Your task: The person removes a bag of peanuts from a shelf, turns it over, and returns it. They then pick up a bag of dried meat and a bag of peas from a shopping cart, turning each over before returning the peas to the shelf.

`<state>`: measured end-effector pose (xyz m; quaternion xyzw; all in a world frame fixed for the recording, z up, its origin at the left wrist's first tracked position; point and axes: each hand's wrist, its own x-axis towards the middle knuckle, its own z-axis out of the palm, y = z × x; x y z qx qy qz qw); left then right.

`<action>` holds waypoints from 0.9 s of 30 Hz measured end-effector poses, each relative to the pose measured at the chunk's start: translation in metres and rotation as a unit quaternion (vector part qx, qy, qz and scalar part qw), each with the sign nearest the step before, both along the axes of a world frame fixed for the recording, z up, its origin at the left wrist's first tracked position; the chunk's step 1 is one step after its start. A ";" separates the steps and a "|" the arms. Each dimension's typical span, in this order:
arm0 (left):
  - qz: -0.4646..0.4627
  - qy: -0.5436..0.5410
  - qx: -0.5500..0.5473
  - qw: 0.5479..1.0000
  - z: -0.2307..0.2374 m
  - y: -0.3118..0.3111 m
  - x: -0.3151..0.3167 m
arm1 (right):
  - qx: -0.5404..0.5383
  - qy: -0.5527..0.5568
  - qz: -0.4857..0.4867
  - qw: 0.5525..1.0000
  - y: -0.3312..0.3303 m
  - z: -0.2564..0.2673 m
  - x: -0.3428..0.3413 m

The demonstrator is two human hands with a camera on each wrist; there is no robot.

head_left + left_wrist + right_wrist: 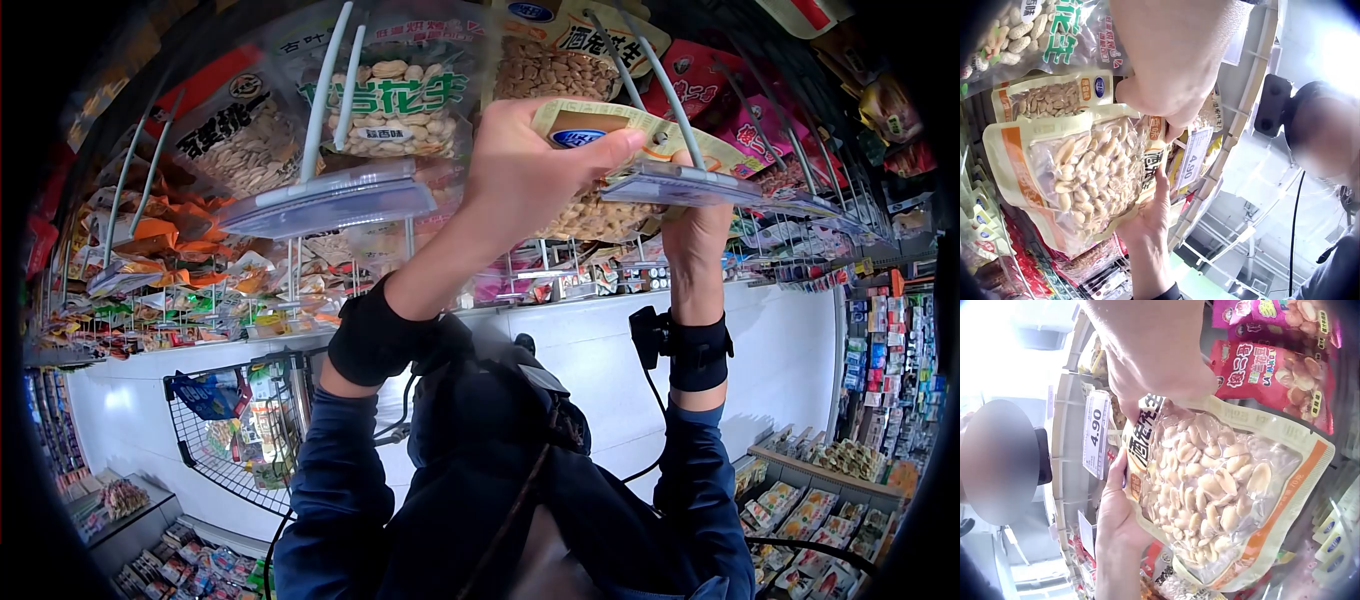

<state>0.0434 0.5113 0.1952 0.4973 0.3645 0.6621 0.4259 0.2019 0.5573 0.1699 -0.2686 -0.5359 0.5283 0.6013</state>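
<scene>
A cream peanut bag with a clear window and orange band hangs tilted among the shelf hooks; its window fills the middle of the left wrist view and right wrist view. My left hand grips its top edge on the left, thumb across the front. At the other side my right hand holds the same edge, its fingers partly hidden by the clear label holder. A metal hook passes close to the bag's hole; whether it runs through is unclear.
Large green-lettered peanut bags hang to the left, red and pink snack bags to the right. A price tag reads 4.90. Below left stands a wire cart with packages inside. Shelves of goods line both sides.
</scene>
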 end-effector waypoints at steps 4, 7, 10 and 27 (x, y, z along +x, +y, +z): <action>0.011 -0.002 0.020 1.000 -0.004 0.007 0.000 | -0.013 -0.005 0.036 0.999 0.005 -0.001 0.002; 0.057 0.043 -0.008 0.997 -0.003 0.010 -0.003 | -0.007 0.000 0.036 0.999 0.007 0.005 -0.007; 0.066 0.024 -0.004 0.997 -0.007 0.015 -0.004 | -0.018 -0.003 0.039 0.999 0.013 0.006 -0.011; 0.155 0.192 -0.029 0.969 -0.139 -0.011 -0.024 | -0.090 -0.140 0.027 0.986 0.019 -0.069 0.031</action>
